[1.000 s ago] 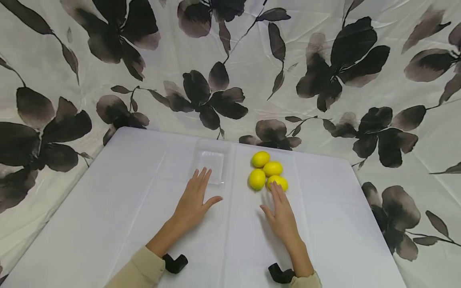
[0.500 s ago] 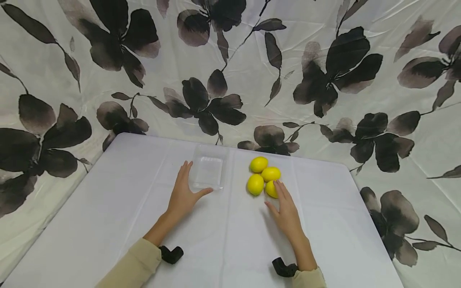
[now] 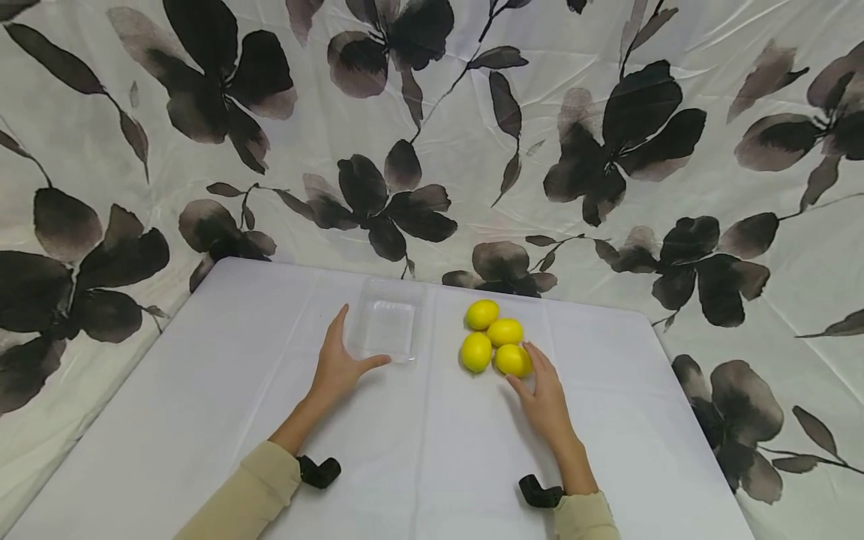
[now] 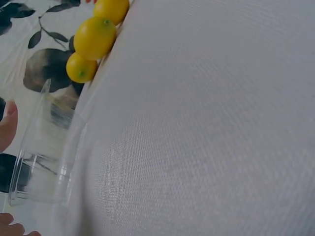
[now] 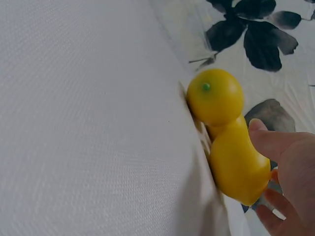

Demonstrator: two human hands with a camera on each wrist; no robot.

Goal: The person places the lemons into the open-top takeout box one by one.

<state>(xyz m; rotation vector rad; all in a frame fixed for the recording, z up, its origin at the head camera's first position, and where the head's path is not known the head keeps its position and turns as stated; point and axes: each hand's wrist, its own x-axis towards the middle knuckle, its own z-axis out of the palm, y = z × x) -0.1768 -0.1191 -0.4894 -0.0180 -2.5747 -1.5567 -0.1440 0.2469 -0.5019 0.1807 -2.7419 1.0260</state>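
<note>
A clear plastic container (image 3: 388,326) sits near the back edge of the white table. My left hand (image 3: 335,371) is at its near left corner, thumb and fingers spread wide along two sides. In the left wrist view the container's clear wall (image 4: 44,162) stands between the thumb and the fingers. Several yellow lemons lie clustered right of the container. My right hand (image 3: 547,394) is at the nearest lemon (image 3: 511,361), thumb in front and fingers along its right side. In the right wrist view the thumb and loosely bent fingers flank this lemon (image 5: 238,167).
Other lemons sit close behind and beside it: a left one (image 3: 476,352), a middle one (image 3: 505,331) and a back one (image 3: 482,314). A floral cloth (image 3: 398,195) hangs behind the table (image 3: 270,315). Black wrist mounts (image 3: 320,472) project from both sleeves.
My left hand has moved left from in front of the container to its corner, thumb spreading. My right hand has shifted from over the nearest lemon to its right side.
</note>
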